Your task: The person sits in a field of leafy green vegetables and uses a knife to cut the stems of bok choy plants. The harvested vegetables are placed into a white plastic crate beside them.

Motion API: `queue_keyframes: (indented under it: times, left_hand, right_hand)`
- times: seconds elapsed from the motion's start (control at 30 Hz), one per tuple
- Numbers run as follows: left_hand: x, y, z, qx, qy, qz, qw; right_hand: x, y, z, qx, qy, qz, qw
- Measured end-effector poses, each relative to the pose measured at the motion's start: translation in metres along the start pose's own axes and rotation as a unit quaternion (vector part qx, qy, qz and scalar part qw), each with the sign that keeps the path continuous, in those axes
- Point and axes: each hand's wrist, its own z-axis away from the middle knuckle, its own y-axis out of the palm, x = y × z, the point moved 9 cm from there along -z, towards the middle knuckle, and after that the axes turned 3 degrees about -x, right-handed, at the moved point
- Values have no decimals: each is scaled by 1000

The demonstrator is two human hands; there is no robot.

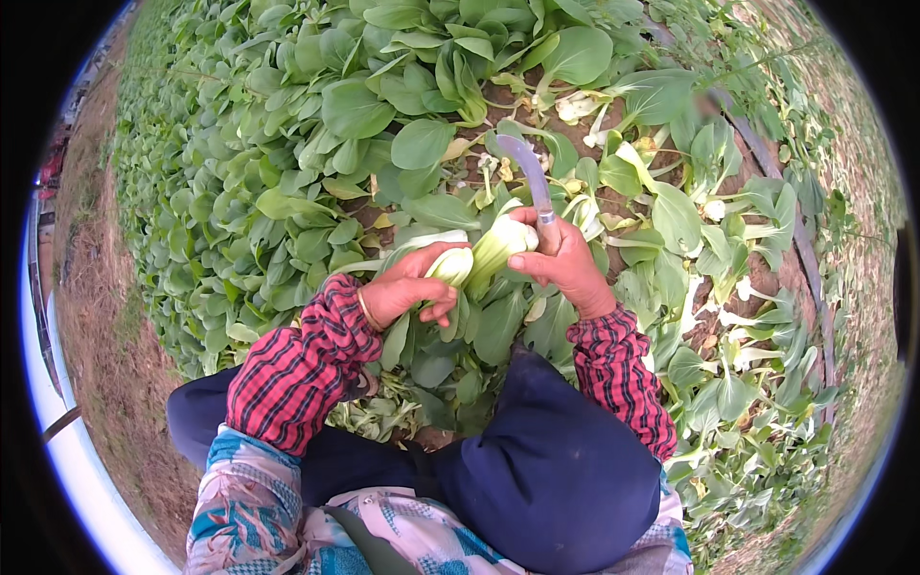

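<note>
My left hand (406,286) is closed around a head of bok choy (451,267), whose pale rounded base points up between thumb and fingers. Just to its right is a second bok choy head (496,248), its white base end turned toward my right hand (568,262). The thumb and fingers of that hand touch this base. Gripped in the same hand is a sickle (533,172), its curved blade pointing up and away from me, its handle mostly hidden by the palm. Bok choy leaves (499,327) hang below both hands.
Dense standing bok choy (237,194) fills the left and far side. Cut heads and trimmed leaves (740,348) lie on soil to the right. Beyond them runs a dark strip (805,251). My bent knee (553,460) is close below the right hand.
</note>
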Motion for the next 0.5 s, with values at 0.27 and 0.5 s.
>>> queue_keyframes:
  times: [0.27, 0.5]
  left_hand:
    - [-69, -19, 20, -255, 243, -249, 902]
    - [-61, 14, -22, -121, 210, -310, 919]
  right_hand:
    - [-5, -48, 8, -146, 3, 89, 985]
    - [9, 5, 14, -51, 9, -39, 998]
